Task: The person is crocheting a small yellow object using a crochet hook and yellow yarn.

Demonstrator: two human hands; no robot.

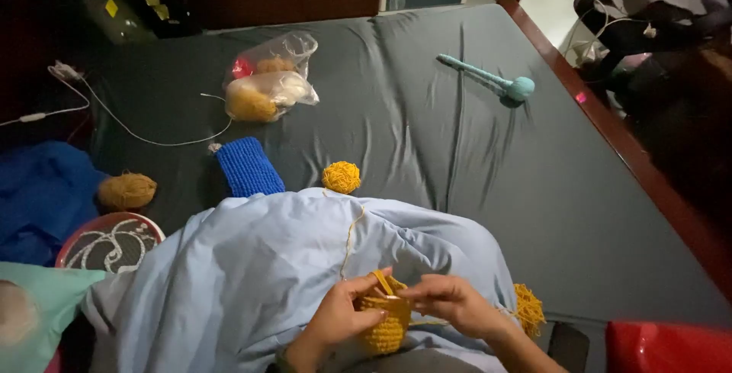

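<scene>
Both hands sat low centre in frame, over a pale blue blanket (252, 266) that covered the lap. Left hand (335, 316) gripped the small yellow crocheted piece (387, 326) from the left side, thumb on its rim. Right hand (454, 302) pinched at the top edge of the same piece, fingers closed; whether it held a hook could not be made out. A yellow strand (351, 239) ran from the piece up across the blanket to a small yellow yarn ball (341, 177) on the dark grey bed sheet (473, 159). More loose yellow yarn (528, 308) lay just right of the right wrist.

Around: blue knitted piece (248, 167) just left of the yarn ball, tan yarn ball (126, 191) further left, clear plastic bag with tan yarn inside (268, 83) further up the bed, white cable (130, 133) beside it, teal long-handled massager (492, 81) well apart at upper right. Red round tin (107, 239) at left edge. Red object (671, 346) at lower right corner.
</scene>
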